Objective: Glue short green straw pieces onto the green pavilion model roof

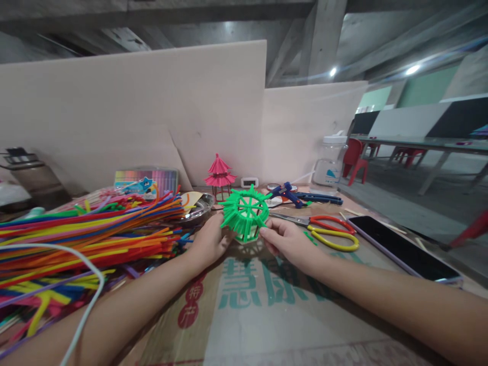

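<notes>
A small green pipe-cleaner pavilion model (247, 211) is held between my hands, its spoked roof frame tilted toward me. My left hand (210, 238) grips its left side, with the fingertips partly hidden behind it. On the lower right edge, the thumb and fingers of my right hand (284, 238) are pinched together. Behind the model stands a pink pipe-cleaner pagoda (218, 173). A blue hot glue gun (285, 192) lies just beyond my right hand. Scissors (331, 223) with red and yellow handles rest beside that hand.
A large heap of coloured pipe cleaners (95, 239) covers the left side, crossed by a white cable (99, 279). A phone (404, 249) lies at right, a water bottle (330, 162) behind it. Marker set (147, 180), metal bowl (196, 208) and small clock (249, 182) stand near the white board (133, 112).
</notes>
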`<action>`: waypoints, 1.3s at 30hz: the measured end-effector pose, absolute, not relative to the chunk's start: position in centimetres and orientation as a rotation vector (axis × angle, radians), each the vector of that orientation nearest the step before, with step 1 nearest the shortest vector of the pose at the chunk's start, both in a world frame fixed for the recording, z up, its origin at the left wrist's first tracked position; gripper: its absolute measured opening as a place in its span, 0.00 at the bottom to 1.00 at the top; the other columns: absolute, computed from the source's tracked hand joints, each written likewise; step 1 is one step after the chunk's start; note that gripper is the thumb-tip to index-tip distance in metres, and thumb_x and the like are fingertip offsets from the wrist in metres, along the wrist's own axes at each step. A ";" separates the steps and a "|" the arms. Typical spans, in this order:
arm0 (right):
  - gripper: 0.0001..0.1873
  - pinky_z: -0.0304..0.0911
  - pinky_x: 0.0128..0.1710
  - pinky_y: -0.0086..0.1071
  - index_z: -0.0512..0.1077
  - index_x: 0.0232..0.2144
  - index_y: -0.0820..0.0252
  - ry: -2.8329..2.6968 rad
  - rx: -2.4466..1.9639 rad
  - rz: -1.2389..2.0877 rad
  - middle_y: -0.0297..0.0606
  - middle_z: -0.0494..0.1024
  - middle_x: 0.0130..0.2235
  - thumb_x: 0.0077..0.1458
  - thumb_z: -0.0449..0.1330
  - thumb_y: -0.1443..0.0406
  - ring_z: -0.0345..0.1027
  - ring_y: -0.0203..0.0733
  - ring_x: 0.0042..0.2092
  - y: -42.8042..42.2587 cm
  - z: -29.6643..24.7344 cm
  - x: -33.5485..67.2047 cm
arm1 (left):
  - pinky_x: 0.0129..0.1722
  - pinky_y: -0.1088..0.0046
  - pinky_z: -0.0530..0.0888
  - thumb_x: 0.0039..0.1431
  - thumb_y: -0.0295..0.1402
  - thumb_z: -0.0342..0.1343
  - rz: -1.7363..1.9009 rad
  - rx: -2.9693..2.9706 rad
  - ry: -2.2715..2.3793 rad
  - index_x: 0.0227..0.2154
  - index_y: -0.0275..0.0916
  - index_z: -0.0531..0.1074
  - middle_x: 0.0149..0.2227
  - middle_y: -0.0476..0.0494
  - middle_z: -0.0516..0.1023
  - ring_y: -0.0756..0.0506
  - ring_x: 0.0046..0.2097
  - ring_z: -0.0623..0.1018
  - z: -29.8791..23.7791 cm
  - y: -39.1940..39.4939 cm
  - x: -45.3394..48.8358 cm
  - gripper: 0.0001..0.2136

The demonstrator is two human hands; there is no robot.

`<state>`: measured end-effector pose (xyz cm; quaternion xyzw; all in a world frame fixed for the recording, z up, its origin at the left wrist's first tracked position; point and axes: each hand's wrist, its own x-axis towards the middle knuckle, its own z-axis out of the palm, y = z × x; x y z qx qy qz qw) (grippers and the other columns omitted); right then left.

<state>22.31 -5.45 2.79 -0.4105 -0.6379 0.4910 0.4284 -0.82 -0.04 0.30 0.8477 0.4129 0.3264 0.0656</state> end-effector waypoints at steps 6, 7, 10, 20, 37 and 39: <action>0.27 0.52 0.22 0.29 0.65 0.26 0.57 -1.607 -0.980 1.223 0.27 0.67 0.19 0.52 0.61 0.41 0.57 0.33 0.21 -4.7 1.9 22.6 | 0.60 0.52 0.70 0.62 0.38 0.53 0.988 2.501 1.227 0.48 0.37 0.69 0.48 0.34 0.77 0.35 0.57 0.75 0.6 0.0 -0.5 0.15; 0.28 0.53 0.22 0.30 0.65 0.26 0.57 -1.588 -0.961 1.221 0.28 0.67 0.20 0.52 0.60 0.39 0.58 0.34 0.21 -4.5 1.8 22.7 | 0.60 0.53 0.70 0.61 0.38 0.53 0.991 2.495 1.226 0.48 0.38 0.69 0.46 0.35 0.77 0.35 0.57 0.75 0.6 0.0 -0.5 0.14; 0.29 0.55 0.22 0.31 0.68 0.28 0.57 -1.497 -0.930 1.187 0.29 0.66 0.20 0.54 0.57 0.37 0.58 0.36 0.22 -4.2 1.7 23.0 | 0.61 0.53 0.70 0.61 0.37 0.54 0.990 2.474 1.253 0.47 0.39 0.69 0.42 0.38 0.79 0.35 0.57 0.75 0.8 -0.1 -0.4 0.13; 0.27 0.53 0.25 0.31 0.64 0.25 0.56 -1.608 -0.905 1.059 0.28 0.65 0.20 0.57 0.57 0.41 0.57 0.35 0.23 -4.1 1.8 22.9 | 0.59 0.54 0.71 0.62 0.41 0.52 0.985 2.463 1.218 0.48 0.37 0.69 0.48 0.34 0.77 0.36 0.53 0.77 0.9 -0.1 -0.3 0.16; 0.23 0.53 0.26 0.32 0.63 0.22 0.56 -1.681 -0.935 1.020 0.29 0.65 0.20 0.62 0.54 0.48 0.57 0.36 0.24 -4.5 2.3 22.7 | 0.59 0.56 0.71 0.63 0.39 0.53 0.997 2.506 1.196 0.51 0.38 0.68 0.48 0.36 0.77 0.38 0.53 0.77 0.5 0.1 -0.5 0.16; 0.22 0.54 0.27 0.32 0.63 0.23 0.56 -1.694 -0.943 0.983 0.29 0.65 0.21 0.62 0.53 0.49 0.58 0.36 0.24 -4.5 2.2 22.7 | 0.58 0.56 0.71 0.63 0.39 0.52 0.998 2.504 1.189 0.52 0.38 0.68 0.49 0.35 0.77 0.38 0.52 0.77 0.6 0.1 -0.4 0.17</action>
